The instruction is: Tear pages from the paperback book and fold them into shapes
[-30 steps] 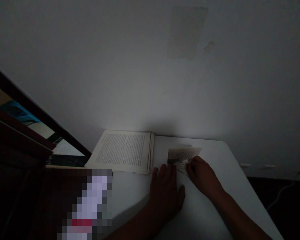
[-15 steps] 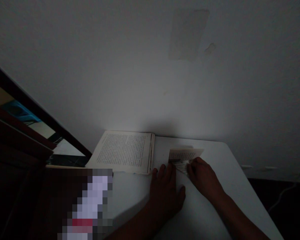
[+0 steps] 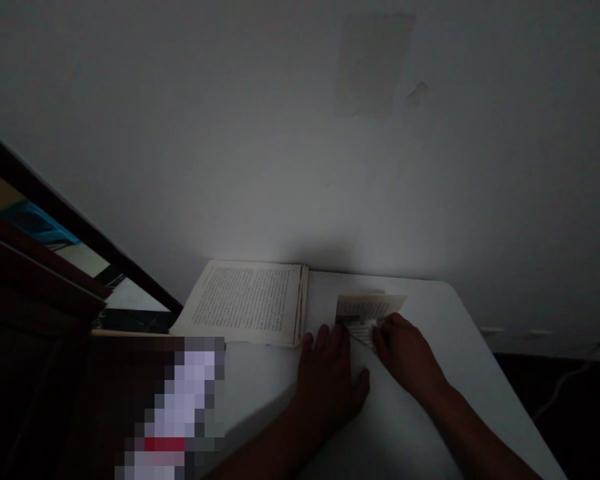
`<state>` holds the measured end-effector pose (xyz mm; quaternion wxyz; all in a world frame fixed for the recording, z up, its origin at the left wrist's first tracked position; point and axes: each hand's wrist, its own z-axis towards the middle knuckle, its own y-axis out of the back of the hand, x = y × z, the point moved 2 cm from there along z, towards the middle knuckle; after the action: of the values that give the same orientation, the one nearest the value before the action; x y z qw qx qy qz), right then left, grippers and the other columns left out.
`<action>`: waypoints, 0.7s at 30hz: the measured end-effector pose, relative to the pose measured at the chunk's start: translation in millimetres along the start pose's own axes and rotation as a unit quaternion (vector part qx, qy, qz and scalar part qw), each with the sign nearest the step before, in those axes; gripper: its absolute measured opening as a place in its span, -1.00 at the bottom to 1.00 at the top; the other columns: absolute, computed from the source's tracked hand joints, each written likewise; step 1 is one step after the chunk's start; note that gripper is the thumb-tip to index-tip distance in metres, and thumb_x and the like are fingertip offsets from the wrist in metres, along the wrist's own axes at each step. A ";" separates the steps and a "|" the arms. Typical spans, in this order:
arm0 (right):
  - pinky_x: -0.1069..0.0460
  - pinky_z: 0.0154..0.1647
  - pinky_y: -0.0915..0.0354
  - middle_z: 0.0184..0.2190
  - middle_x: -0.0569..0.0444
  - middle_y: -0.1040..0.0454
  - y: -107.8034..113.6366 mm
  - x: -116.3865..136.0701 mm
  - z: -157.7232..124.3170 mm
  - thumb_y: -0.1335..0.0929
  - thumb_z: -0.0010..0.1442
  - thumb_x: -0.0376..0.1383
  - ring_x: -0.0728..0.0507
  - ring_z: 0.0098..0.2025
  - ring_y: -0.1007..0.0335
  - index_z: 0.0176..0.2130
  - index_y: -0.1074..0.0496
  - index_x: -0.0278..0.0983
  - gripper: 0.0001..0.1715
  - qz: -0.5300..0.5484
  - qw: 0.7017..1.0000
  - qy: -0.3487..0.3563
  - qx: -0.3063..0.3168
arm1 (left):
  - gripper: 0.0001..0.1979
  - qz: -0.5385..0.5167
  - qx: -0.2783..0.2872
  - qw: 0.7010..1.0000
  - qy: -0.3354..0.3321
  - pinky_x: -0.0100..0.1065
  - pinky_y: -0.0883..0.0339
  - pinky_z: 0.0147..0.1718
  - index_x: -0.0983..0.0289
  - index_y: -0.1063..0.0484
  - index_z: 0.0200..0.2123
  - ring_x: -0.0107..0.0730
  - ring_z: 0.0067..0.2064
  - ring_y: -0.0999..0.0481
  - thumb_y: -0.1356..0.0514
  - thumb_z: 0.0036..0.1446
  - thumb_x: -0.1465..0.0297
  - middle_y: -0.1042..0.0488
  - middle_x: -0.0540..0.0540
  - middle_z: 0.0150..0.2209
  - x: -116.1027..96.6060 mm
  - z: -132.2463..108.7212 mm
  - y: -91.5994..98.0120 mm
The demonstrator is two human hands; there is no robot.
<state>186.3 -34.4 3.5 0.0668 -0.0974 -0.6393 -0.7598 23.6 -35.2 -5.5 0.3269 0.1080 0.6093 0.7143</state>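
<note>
A partly folded sheet of printed paper (image 3: 365, 307) lies on the white table (image 3: 260, 393), its far part standing up a little. My left hand (image 3: 325, 380) rests flat on the table with its fingers spread, and its index fingertip touches the paper's left corner. At the paper's right side, my right hand (image 3: 405, 350) has its fingers curled in a pinch on the near right part. The fingertips of the right hand are partly hidden in the dim light. Left of the paper lies a stack of printed pages (image 3: 245, 300), like an open book.
A pale wall (image 3: 230, 147) stands right behind the table. At the left is a dark wooden frame (image 3: 80, 213), with a blue object (image 3: 37, 220) beyond it. A pixelated patch (image 3: 180, 400) covers the lower left. On the right, a pale cable (image 3: 560, 387) hangs past the table edge.
Almost nothing differs. The whole view has shifted slightly, and both hands keep their places on the folded paper.
</note>
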 end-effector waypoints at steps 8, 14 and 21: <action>0.04 -0.30 -0.23 -0.47 -0.01 -0.36 0.7 -0.6 1.7 -0.17 0.24 -0.31 -0.10 -0.41 -0.36 -0.52 -0.43 -0.32 -0.60 0.007 1.000 -0.001 0.006 | -0.40 0.005 0.005 1.000 0.003 0.13 0.00 0.06 0.33 -0.11 0.18 0.06 0.14 -0.16 0.03 0.14 0.14 -0.19 0.22 0.18 -0.8 -0.5 -0.7; 0.04 -0.31 -0.23 -0.48 0.00 -0.35 0.9 -1.0 0.9 -0.17 0.24 -0.31 -0.10 -0.40 -0.35 -0.52 -0.42 -0.31 -0.60 0.009 1.000 -0.003 0.010 | -0.40 0.003 0.011 1.000 0.000 0.12 -0.01 0.05 0.34 -0.13 0.17 0.06 0.11 -0.19 0.01 0.14 0.14 -0.21 0.25 0.17 -0.7 -0.4 1.5; 0.04 -0.28 -0.23 -0.48 -0.01 -0.36 1.5 -0.7 0.7 -0.18 0.24 -0.31 -0.11 -0.39 -0.36 -0.52 -0.43 -0.32 -0.61 0.011 1.000 -0.001 0.008 | -0.39 0.007 0.010 1.000 -0.006 0.11 0.00 0.06 0.36 -0.14 0.16 0.05 0.09 -0.21 -0.02 0.11 0.14 -0.23 0.24 0.15 -0.1 3.0 2.7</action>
<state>187.4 -34.0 4.9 0.0755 -0.1045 -0.6441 -0.7540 24.5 -33.0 -2.3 0.3242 0.1195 0.6138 0.7099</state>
